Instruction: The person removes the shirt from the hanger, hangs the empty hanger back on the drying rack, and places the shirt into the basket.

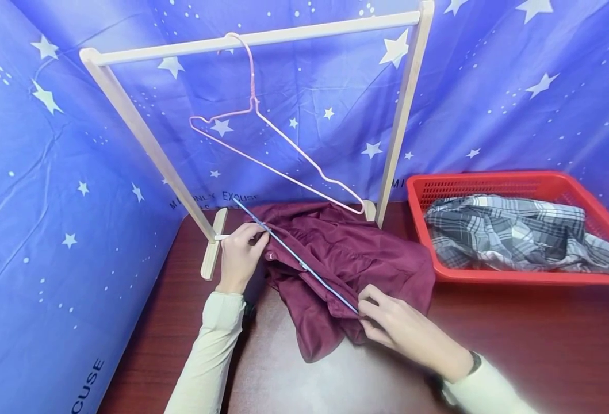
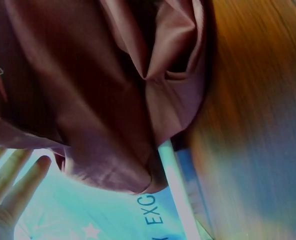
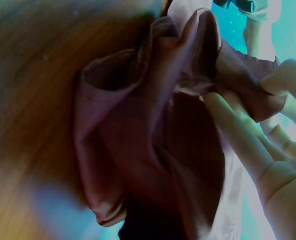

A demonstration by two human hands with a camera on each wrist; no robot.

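Note:
A maroon shirt (image 1: 382,253) lies bunched on the table below the rack. Slantwise across it runs a thin blue hanger (image 1: 304,264), seen nearly edge-on, its hook end toward the back left. My left hand (image 1: 241,256) pinches the shirt's edge beside the hanger's upper part. At the front right, my right hand (image 1: 402,330) pinches the cloth by the hanger's lower end. The right wrist view shows the right thumb and fingers (image 3: 238,135) on either side of a fold. In the left wrist view the fingertips lie partly behind the cloth.
A wooden rack (image 1: 405,109) stands behind the shirt, and a pink wire hanger (image 1: 278,172) hangs from its bar. To the right, a red basket (image 1: 521,279) holds a grey plaid garment (image 1: 511,230). A blue star-patterned curtain (image 1: 76,190) encloses the table (image 1: 490,328).

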